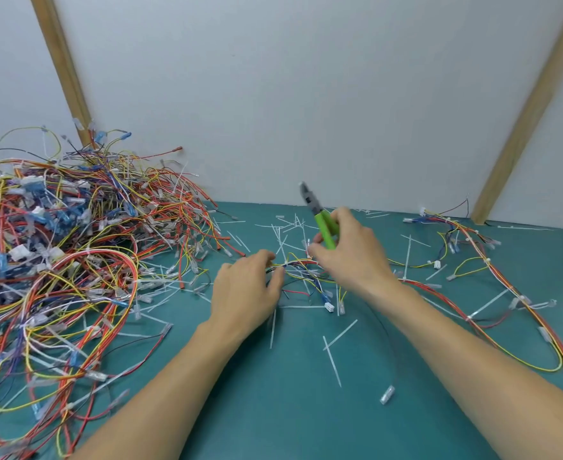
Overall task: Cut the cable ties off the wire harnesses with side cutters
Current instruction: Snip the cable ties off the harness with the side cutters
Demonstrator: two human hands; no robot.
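Observation:
My right hand (348, 252) grips green-handled side cutters (320, 219), their jaws pointing up and away toward the wall. Its fingertips also touch the wire harness (301, 272) lying at the centre of the teal mat. My left hand (246, 290) pinches that same harness's yellow, red and blue wires at its left end. The harness runs on to the right behind my right forearm. Several cut white cable ties (286, 234) lie scattered on the mat around both hands.
A big tangled heap of coloured wire harnesses (60, 254) fills the left side. A stretched-out harness (492, 280) lies at the right. A white wall (306, 94) with wooden battens closes the back. A loose clear connector (387, 394) lies near my right forearm.

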